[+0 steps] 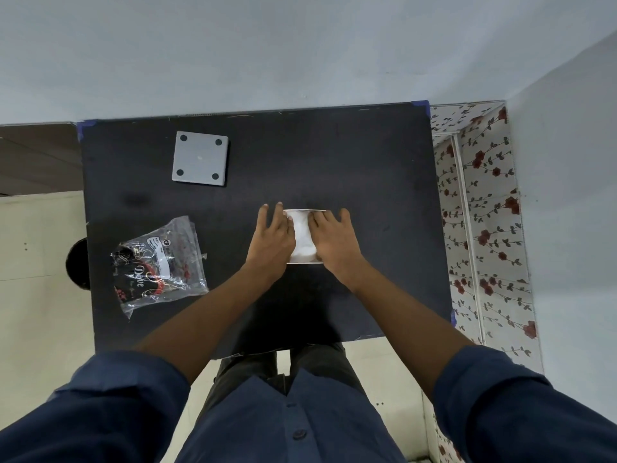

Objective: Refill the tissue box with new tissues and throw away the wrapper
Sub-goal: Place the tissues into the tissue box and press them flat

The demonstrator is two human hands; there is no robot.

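A stack of white tissues [303,237] lies inside the open tissue box [305,261] in the middle of the black table [367,195]; only thin pale rims of the box show. My left hand [272,237] lies flat on the left part of the tissues, fingers straight. On the right part, my right hand [335,240] presses down the same way. The box's grey square lid [200,158], with a dark pad in each corner, rests at the far left of the table. The clear plastic wrapper [160,264] with dark print lies crumpled near the left edge.
The table stands against a pale wall. A flowered panel [480,228] runs along its right side. A dark round object [77,264] sits on the floor past the left edge. My legs stand at the table's near edge.
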